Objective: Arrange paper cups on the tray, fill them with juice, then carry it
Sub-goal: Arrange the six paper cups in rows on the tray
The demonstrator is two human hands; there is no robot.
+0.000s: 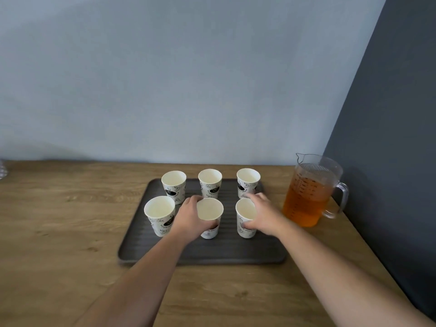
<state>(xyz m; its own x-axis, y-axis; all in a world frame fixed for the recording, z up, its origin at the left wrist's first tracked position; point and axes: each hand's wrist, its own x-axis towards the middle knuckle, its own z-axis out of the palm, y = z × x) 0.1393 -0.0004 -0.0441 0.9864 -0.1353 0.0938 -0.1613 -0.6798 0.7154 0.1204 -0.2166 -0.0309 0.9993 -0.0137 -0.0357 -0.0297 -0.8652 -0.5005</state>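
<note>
Wooden surface [59, 220]: left hand [188, 218] grips the middle front cup [210, 209], right hand [264, 215] grips the right front cup [245, 208]. Squeeze too hard and these light cups could crumple or tip!

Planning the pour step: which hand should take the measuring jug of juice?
Right. The right hand grips the front-right cup, beside the measuring jug, whose handle points right; the left hand holds the front-middle cup, farther away.
</note>
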